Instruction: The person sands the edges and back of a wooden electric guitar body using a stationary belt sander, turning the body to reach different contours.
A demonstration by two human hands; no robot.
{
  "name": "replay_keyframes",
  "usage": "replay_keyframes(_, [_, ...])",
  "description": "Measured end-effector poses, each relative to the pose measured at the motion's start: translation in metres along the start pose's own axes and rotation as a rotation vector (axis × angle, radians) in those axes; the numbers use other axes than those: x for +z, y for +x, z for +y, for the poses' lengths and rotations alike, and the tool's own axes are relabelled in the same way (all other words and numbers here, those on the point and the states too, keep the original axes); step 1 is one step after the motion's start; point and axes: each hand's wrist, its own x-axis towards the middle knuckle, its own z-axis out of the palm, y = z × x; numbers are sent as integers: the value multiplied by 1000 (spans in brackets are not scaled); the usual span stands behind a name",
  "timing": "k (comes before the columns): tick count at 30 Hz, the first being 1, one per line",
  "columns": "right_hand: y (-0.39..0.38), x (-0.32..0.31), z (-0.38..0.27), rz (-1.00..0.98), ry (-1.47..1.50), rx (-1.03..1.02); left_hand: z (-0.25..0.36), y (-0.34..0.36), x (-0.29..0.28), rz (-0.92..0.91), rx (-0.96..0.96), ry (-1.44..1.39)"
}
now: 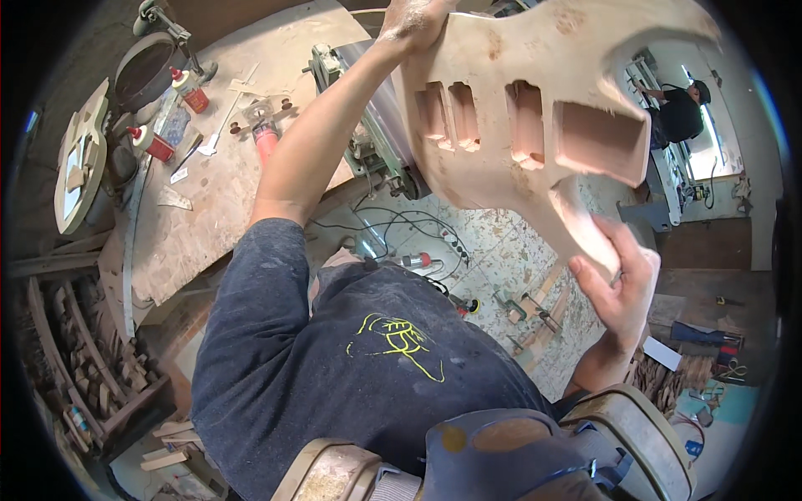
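An unfinished wooden guitar body [468,58] is held up across the upper right, with several routed cavities and some darker patches. My left hand [413,23] grips its upper left edge, partly cut off by the top of the view. My right hand [620,275] is wrapped round a narrower curved part at the lower right, thumb to the left. A metal machine with a long bed [372,159] lies just behind the body's left side, by my left forearm. Whether the body touches it I cannot tell.
A workbench [184,250] at the left bears two glue bottles [194,98], a red tool [266,142] and a round wooden piece. Cables [393,219] and clamps [522,309] lie on the floor. Wood offcuts fill a crate [104,392]. A person [681,113] in dark clothing is at the far right.
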Motion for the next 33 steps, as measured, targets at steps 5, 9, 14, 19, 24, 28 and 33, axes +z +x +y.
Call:
replay_keyframes(5, [40,-10,3,29,-5,-102,-36,8,-5,-52,-24,-202])
replay_keyframes(9, [72,-15,-4,17,75,-79,-50,4,-6,-53,-69,-436])
replay_keyframes(14, [116,-18,-10,-13,117,-141,-114,-3,-16,100,-372,-210])
replay_keyframes(19, [148,-18,-7,29,92,-186,-131,-15,-5,111,-425,-424])
replay_keyframes(24, [150,-17,-2,26,105,-190,-143,-3,-10,138,-426,-359])
replay_keyframes(28, [128,-13,5,62,138,-132,-120,14,-11,142,-320,-258])
replay_keyframes(33, [86,-3,23,163,162,-120,-93,20,-9,104,-237,-44])
